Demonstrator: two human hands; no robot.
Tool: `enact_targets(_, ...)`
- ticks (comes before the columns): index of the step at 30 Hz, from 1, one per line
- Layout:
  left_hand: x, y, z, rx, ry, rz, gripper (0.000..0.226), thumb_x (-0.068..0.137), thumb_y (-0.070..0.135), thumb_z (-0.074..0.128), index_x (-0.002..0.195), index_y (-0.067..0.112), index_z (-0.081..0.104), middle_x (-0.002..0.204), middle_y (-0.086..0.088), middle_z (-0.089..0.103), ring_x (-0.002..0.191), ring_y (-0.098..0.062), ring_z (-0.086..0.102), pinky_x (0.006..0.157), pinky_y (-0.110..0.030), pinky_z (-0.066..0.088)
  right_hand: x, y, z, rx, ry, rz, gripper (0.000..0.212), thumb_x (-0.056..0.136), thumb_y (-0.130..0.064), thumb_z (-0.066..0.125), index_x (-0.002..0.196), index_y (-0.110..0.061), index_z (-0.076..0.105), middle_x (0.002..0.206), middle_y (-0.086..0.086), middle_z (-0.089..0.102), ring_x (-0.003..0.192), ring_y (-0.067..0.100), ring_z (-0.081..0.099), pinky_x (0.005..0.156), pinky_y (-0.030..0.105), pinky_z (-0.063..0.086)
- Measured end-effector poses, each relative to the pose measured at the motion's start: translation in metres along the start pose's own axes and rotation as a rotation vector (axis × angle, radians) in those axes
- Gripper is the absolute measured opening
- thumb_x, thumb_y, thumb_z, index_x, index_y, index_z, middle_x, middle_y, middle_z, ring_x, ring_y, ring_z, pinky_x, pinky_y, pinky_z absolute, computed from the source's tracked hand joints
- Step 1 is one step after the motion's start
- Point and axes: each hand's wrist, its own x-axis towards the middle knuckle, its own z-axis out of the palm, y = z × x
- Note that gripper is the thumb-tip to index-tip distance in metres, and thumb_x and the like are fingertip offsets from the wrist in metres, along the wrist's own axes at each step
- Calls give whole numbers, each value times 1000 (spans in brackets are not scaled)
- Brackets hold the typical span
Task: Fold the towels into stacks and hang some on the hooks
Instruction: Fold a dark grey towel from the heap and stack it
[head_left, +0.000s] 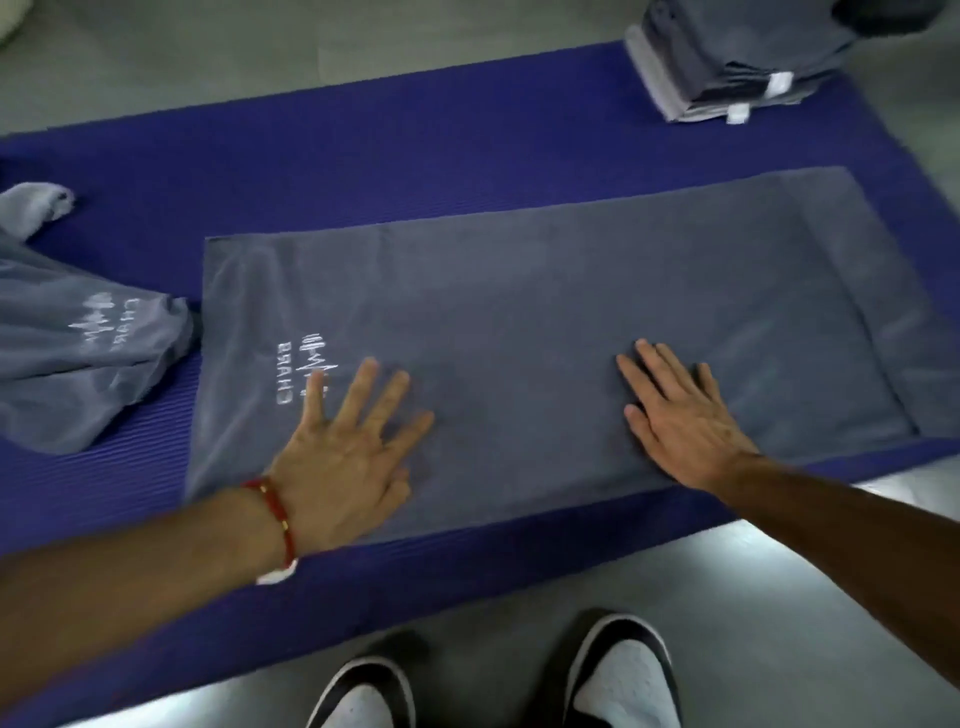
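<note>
From the head view, we are pressing our left hand (348, 457) and right hand (680, 415), fingers straight, flat on the gray towel (519, 312) lying spread on the purple mat (415, 156); a folded stack (727, 78) is sitting at the mat's far right corner.

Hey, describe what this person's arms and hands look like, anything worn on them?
Both forearms are bare, no sleeves in view. The left hand has a red cord bracelet with small gold beads at the wrist, plus something white just below it. The right hand wears nothing visible.
</note>
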Motion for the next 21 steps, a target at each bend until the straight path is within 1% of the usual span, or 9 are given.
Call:
enact_targets(2, 55, 17, -19, 18, -34, 128, 67, 92, 53, 21, 153, 33, 41, 164, -14, 28, 149, -47, 23, 101, -83, 27, -19, 35, 3, 43, 16, 161, 69, 99, -50, 16, 161, -21, 27, 167, 10, 23, 153, 32, 23, 117, 63, 28)
enact_targets(4, 108, 37, -23, 3, -83, 212, 70, 90, 59, 2, 159, 45, 6, 170, -4, -8, 154, -40, -9, 111, -79, 12, -41, 66, 9, 75, 56, 304, 70, 98, -52, 15, 160, -22, 28, 167, 10, 25, 153, 34, 24, 116, 61, 27)
enact_targets(6, 157, 59, -24, -14, -130, 211, 62, 98, 60, 6, 156, 48, -12, 166, 1, -27, 152, -35, -25, 114, -77, 5, -63, 96, 18, 117, 84, 494, 68, 100, -52, 14, 161, -24, 24, 168, 10, 21, 153, 33, 20, 117, 62, 24)
enact_targets(9, 213, 86, -20, -115, -83, 123, 60, 103, 60, 16, 154, 52, -15, 165, 3, -28, 151, -36, -25, 111, -79, 5, -93, 129, 25, 192, 0, 682, 68, 103, -60, 8, 163, -29, 5, 171, 7, 5, 157, 32, 6, 125, 55, 15)
enact_targets(10, 227, 91, -19, -164, -81, 63, 60, 102, 62, 15, 152, 54, -16, 165, 3, -29, 151, -36, -26, 110, -81, 4, -99, 134, 24, 184, 10, 676, 69, 103, -61, 8, 163, -28, 8, 170, 8, 9, 156, 34, 11, 124, 53, 18)
enact_targets(13, 256, 96, -14, -244, -42, -104, 60, 98, 68, 10, 149, 57, -21, 164, 3, -30, 150, -37, -26, 104, -86, 1, -96, 149, 13, 153, 188, 646, 64, 100, -56, 17, 151, -20, 35, 153, 13, 37, 137, 39, 40, 110, 55, 37)
enact_targets(15, 272, 91, -15, -247, -5, -179, 62, 96, 71, 8, 148, 58, -22, 165, 3, -28, 151, -39, -24, 102, -87, 1, -75, 170, 9, 154, 216, 692, 64, 102, -53, 20, 156, -19, 29, 161, 14, 28, 146, 39, 30, 118, 54, 26)
enact_targets(18, 302, 69, -17, -255, 29, -266, 63, 93, 74, 5, 148, 58, -24, 165, 2, -27, 151, -41, -23, 101, -88, 1, -37, 201, 10, 262, 98, 852, 70, 104, -59, 15, 164, -24, 4, 171, 9, -1, 157, 35, 1, 126, 57, 6)
enact_targets(21, 329, 40, -20, -264, 49, -331, 65, 90, 77, 0, 148, 58, -24, 167, 1, -24, 151, -40, -22, 103, -87, 1, 6, 205, 3, 275, 181, 1085, 70, 102, -60, 14, 158, -19, 23, 168, 18, 13, 154, 42, 11, 121, 66, 12)
